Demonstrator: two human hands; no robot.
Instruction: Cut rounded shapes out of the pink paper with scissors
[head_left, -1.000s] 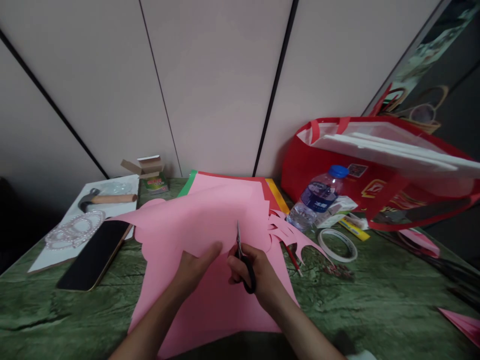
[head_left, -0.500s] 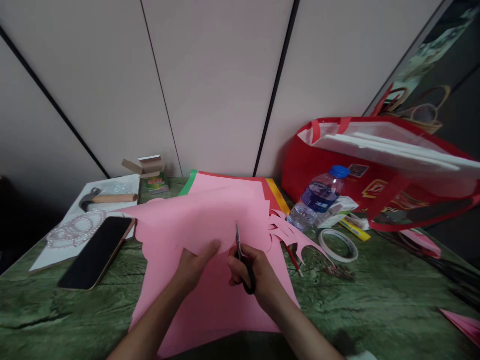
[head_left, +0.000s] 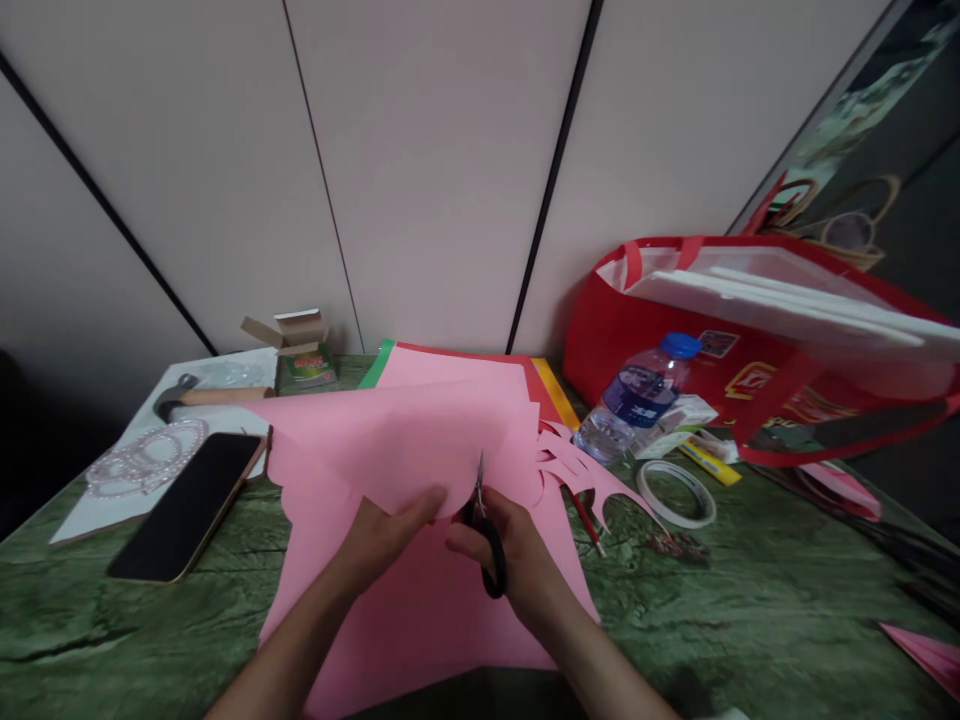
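Pink sheet (head_left: 405,440), plain and matte, its upper left corner drawn out to a long point, lies gently bowed over more pink paper (head_left: 435,620) in front of the person. The left hand (head_left: 390,535) pinches its near edge, thumb on top and fingers mostly hidden; the right hand (head_left: 514,550) has its fingers wrapped round the black-handled scissors (head_left: 480,512), blades pointing away over the sheet. The table (head_left: 675,620) has a green, wood-grained top; behind rises a pale wall (head_left: 435,180) with dark seams, a red bag (head_left: 600,330) against it at right
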